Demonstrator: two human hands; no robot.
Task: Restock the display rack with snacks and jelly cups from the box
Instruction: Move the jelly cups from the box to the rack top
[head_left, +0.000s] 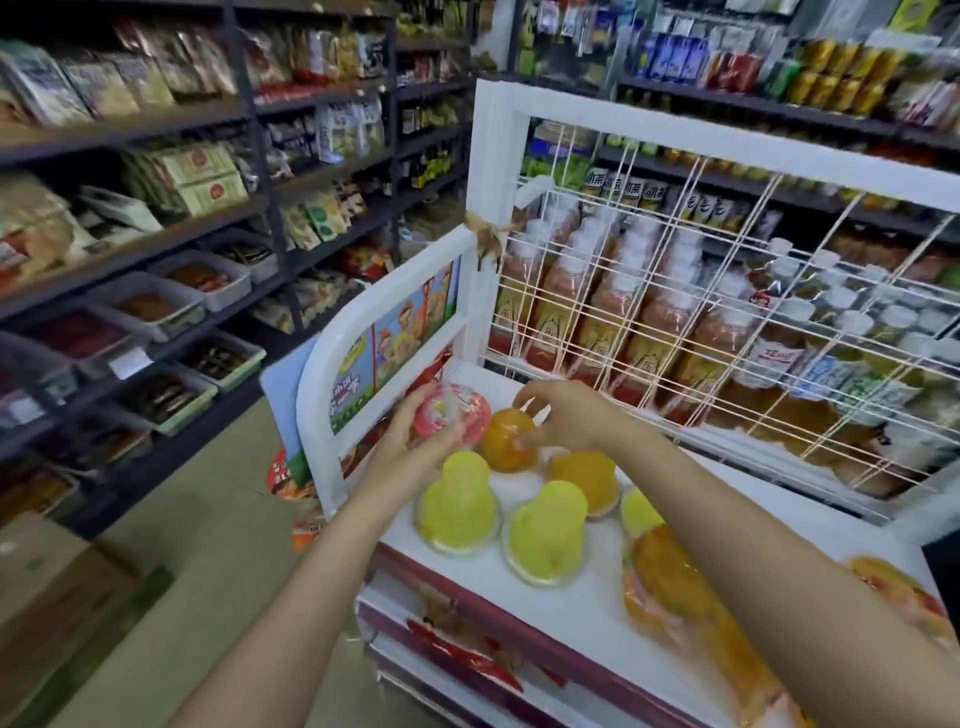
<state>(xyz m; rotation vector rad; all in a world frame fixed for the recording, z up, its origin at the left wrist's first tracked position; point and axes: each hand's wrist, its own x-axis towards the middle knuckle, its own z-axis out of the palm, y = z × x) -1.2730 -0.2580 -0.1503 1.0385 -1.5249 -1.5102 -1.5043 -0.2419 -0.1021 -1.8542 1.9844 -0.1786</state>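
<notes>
While left hand (410, 441) grips red cup (453, 414); right hand (566, 415) pinches orange cup (506, 439); white shelf (571, 603)

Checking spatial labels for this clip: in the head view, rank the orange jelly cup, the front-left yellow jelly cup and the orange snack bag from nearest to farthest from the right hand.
1. Orange jelly cup, under the right hand's fingertips.
2. Front-left yellow jelly cup, toward the shelf's front.
3. Orange snack bag, front right.

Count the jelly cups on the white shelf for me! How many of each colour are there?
Yellow: 3
Orange: 2
Red: 1, held in the left hand
Total: 6 jelly cups
</notes>
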